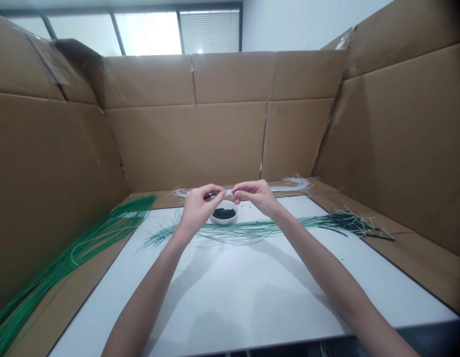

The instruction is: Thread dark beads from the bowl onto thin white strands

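Both hands are raised over the far half of the worktop (pixel 252 292), fingertips facing each other with a small gap between. On the left hand (pixel 200 206) the thumb and forefinger are drawn into a narrow pinch; on the right hand (pixel 257 197) thumb and forefinger likewise nearly meet. Whether either pinch is fully closed, or what it has hold of, I cannot tell: anything there is too small, and pale strands lie behind the gap.

Just below and between the hands is a white bowl (pixel 223 221) of small dark green pieces (pixel 224 213), with a few dark specks on the worktop to its right. Thin green strands (pixel 248 229) stretch left to right across the worktop, passing the near side of the bowl, with a darker, thicker cluster of ends (pixel 349 222) at the right. A large green bundle (pixel 99 238) lies along the left side, and white strands (pixel 296 184) lie at the far edge, before the cardboard wall (pixel 185 144).

The step in hand looks like fine fingertip work, perhaps joining a small piece from the bowl to a strand. If so, the next move calls for steady wrists, exact alignment and a light pinch.
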Action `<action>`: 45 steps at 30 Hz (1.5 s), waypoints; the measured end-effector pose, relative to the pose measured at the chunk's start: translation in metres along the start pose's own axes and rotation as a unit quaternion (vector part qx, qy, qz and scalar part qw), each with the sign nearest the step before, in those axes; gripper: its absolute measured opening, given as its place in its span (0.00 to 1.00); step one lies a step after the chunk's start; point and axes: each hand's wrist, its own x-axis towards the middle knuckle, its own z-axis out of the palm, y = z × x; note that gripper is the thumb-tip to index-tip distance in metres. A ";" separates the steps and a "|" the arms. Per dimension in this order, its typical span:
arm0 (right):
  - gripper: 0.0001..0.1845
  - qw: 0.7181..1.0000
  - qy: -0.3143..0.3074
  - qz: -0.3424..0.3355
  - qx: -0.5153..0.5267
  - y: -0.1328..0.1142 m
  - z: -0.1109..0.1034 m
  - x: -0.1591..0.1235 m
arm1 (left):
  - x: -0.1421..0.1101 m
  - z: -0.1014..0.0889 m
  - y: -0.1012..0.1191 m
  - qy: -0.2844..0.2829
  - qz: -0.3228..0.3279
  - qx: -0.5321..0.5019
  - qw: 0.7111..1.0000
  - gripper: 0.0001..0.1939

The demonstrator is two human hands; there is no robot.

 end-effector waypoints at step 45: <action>0.06 0.999 0.020 -0.041 0.001 -0.014 0.003 -0.006 | -0.012 0.002 0.013 0.063 0.085 -0.022 0.994 0.04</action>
